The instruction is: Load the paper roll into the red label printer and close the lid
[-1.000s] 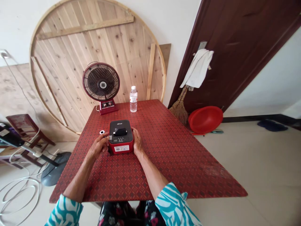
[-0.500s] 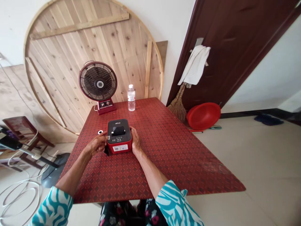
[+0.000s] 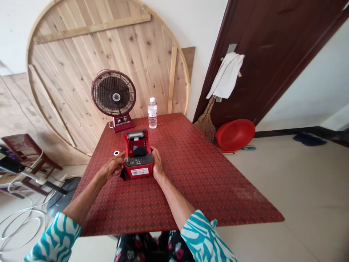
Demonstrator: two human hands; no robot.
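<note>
A red and black receipt printer (image 3: 139,171) stands on the red patterned table (image 3: 212,189) with its lid (image 3: 136,136) tilted up and back. A silvery roller shows inside the raised lid, and something dark lies in the bay below. My right hand (image 3: 158,165) is closed along the printer's right side. At the front left corner, by the grey tab, the curled fingers of my left hand (image 3: 114,168) grip the printer. Beside its left edge lies a small white paper roll (image 3: 116,153). A dark strip hangs below my left fingers; what it is I cannot make out.
Behind the printer stand a dark red fan (image 3: 116,97) and a clear water bottle (image 3: 152,113). A round wooden tabletop (image 3: 152,43) leans on the wall. Right of the table are a broom (image 3: 206,123) and a red basin (image 3: 236,134); white cable coils lie on the left floor.
The printer's lid has swung from closed to raised, exposing the inside. My hands stay at its two sides, nearly unmoved.
</note>
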